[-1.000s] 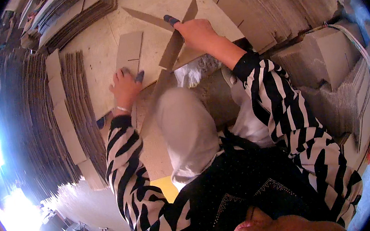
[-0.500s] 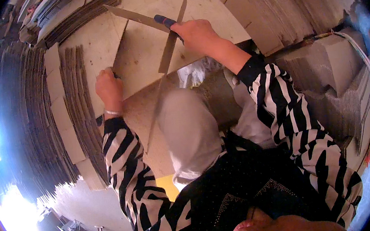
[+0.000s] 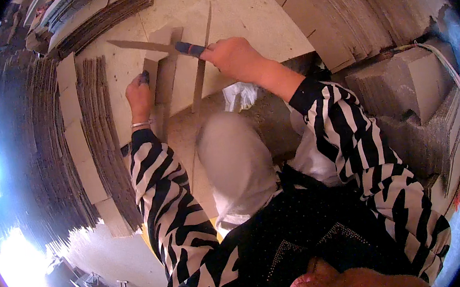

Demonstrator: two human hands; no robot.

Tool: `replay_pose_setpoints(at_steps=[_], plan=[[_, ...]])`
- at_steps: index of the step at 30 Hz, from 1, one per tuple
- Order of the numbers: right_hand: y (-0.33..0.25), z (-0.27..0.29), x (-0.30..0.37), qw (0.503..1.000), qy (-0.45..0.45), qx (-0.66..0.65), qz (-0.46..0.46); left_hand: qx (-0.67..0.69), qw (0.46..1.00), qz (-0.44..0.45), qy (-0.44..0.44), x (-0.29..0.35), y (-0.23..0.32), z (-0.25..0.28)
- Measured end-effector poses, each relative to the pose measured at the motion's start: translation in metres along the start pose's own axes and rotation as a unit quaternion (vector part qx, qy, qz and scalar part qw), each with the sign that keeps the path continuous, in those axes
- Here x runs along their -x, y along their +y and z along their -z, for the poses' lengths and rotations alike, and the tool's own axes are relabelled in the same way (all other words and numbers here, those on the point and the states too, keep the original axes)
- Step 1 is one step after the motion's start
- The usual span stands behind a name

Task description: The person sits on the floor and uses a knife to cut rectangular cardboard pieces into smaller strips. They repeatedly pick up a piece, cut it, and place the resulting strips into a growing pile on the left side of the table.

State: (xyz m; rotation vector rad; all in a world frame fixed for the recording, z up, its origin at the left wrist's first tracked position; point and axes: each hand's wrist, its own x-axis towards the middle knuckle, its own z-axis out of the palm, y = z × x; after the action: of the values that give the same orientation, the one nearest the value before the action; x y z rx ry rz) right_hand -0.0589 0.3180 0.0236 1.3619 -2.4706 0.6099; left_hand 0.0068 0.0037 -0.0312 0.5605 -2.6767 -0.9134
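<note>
Two crossed cardboard strips (image 3: pixel 199 84) over pale worktop (image 3: pixel 244 13), right hand (image 3: pixel 232 59) grip closed on them near the crossing. Left hand (image 3: pixel 139 100) grip pinches another cardboard piece (image 3: pixel 154 78), just left. Farther out: left cardboard stack (image 3: pixel 76 137), right cardboard stack (image 3: pixel 334 15).

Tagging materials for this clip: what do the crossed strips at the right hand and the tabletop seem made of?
Crossed strips at the right hand: probably cardboard, matte; they look thin, flat and dull brown. Tabletop: perhaps plywood, dull-finished; it is pale with small dark specks.
</note>
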Motion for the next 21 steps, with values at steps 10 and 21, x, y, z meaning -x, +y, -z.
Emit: replay_pose_setpoints(at_steps=[10, 21], plan=[[0.008, 0.011, 0.000, 1.000, 0.025, 0.015, 0.006, 0.315, 0.934, 0.164, -0.040, 0.014, 0.064, -0.003], [0.011, -0.002, 0.007, 0.988, -0.136, 0.005, -0.066, -0.033, 0.994, -0.103, -0.016, 0.030, 0.067, -0.014]])
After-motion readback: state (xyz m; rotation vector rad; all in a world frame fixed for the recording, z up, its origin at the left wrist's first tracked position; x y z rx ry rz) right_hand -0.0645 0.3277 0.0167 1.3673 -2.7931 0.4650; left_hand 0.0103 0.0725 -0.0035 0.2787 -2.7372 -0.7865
